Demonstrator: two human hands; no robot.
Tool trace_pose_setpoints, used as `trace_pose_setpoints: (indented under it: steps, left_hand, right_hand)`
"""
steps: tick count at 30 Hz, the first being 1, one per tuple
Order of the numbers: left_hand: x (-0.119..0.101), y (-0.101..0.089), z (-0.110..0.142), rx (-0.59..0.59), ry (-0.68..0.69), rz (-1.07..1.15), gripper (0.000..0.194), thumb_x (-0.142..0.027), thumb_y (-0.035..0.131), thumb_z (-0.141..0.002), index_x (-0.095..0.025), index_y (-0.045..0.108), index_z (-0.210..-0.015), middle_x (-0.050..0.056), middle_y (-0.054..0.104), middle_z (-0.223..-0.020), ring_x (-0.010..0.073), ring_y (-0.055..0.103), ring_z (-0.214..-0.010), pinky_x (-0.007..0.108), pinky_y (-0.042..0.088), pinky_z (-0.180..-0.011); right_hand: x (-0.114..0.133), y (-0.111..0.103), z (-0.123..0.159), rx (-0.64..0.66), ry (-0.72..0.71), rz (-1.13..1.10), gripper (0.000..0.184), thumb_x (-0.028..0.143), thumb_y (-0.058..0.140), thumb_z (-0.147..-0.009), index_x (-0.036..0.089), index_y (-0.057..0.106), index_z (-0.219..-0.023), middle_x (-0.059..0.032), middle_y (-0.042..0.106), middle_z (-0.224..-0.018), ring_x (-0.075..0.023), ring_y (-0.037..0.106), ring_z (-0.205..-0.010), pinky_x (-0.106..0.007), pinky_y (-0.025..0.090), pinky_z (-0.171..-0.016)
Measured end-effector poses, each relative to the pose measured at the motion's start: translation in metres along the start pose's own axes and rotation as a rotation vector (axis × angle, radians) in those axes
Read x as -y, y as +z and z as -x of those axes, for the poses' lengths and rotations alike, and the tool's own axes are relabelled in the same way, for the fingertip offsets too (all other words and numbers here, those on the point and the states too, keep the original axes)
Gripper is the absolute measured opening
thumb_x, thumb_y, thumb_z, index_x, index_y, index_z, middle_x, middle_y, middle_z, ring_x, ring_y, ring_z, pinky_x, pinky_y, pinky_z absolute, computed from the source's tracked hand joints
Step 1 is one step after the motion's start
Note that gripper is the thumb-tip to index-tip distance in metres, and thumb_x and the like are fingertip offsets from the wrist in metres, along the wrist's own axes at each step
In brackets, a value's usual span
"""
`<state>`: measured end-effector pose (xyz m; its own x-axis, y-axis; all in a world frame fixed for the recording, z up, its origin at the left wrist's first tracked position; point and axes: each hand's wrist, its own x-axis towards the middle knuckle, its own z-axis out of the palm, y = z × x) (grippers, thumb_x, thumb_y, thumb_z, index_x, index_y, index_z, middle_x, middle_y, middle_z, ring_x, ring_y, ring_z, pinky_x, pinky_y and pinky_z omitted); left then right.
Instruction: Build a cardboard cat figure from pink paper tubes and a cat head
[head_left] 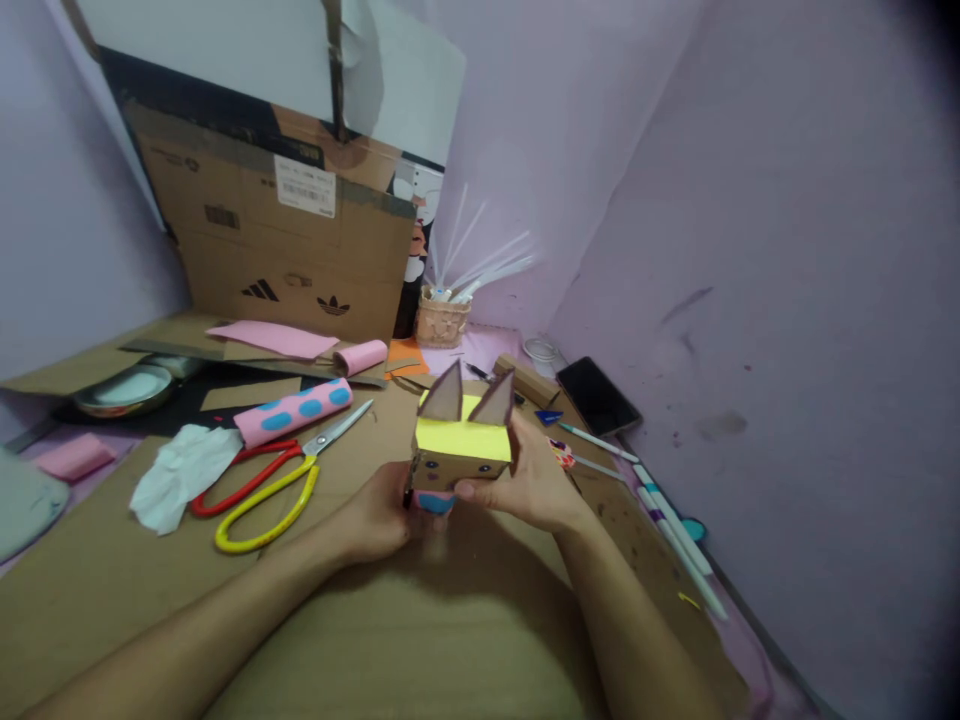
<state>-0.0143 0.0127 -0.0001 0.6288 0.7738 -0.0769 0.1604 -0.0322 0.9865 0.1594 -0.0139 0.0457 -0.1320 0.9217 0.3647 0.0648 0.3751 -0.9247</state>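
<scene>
Between my hands stands a small cardboard animal figure [463, 442], with a yellow top, two pointed dark-edged ears and a drawn face. Below its head shows a pink body piece with a blue spot [435, 502]. My left hand [379, 510] grips the lower part from the left, its fingertips partly hidden behind the figure. My right hand [536, 480] holds the head from the right, thumb on the front near the bottom edge. To the left lie scissors [313, 450] with one red and one yellow handle, and a pink tube with blue spots [294, 412].
A crumpled white tissue [184, 475] lies beside the scissors. A large cardboard box [285, 240] and a woven basket [442, 318] of white sticks stand behind. Along the right wall are a phone [598, 394] and several white markers [682, 535]. Cardboard [360, 640] covers the work surface.
</scene>
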Motion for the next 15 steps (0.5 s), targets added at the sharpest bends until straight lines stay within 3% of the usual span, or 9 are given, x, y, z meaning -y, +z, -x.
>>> trace_pose_setpoints:
  steps: [8, 15]
  left_hand:
    - [-0.0018, -0.0035, 0.0032, 0.058, 0.06, -0.085, 0.016, -0.013, 0.064, -0.059, -0.014, 0.064, -0.075, -0.003, 0.058, -0.068, 0.0138, 0.049, -0.065, 0.024, 0.041, -0.061]
    - [-0.0034, -0.0048, 0.0053, 0.064, 0.052, -0.137, 0.016, -0.017, 0.067, -0.058, -0.015, 0.062, -0.073, -0.003, 0.056, -0.067, 0.0132, 0.047, -0.062, 0.023, 0.04, -0.058]
  right_hand:
    - [0.0012, -0.0013, 0.0062, 0.032, 0.077, 0.105, 0.054, 0.014, 0.08, -0.054, 0.021, 0.061, -0.104, -0.0041, 0.07, -0.091, -0.0226, 0.064, -0.075, -0.03, 0.052, -0.063]
    - [0.0036, 0.0012, 0.0035, 0.022, 0.115, 0.177, 0.031, 0.023, 0.08, -0.051, 0.019, 0.064, -0.077, -0.0047, 0.069, -0.074, -0.0216, 0.061, -0.062, -0.03, 0.05, -0.056]
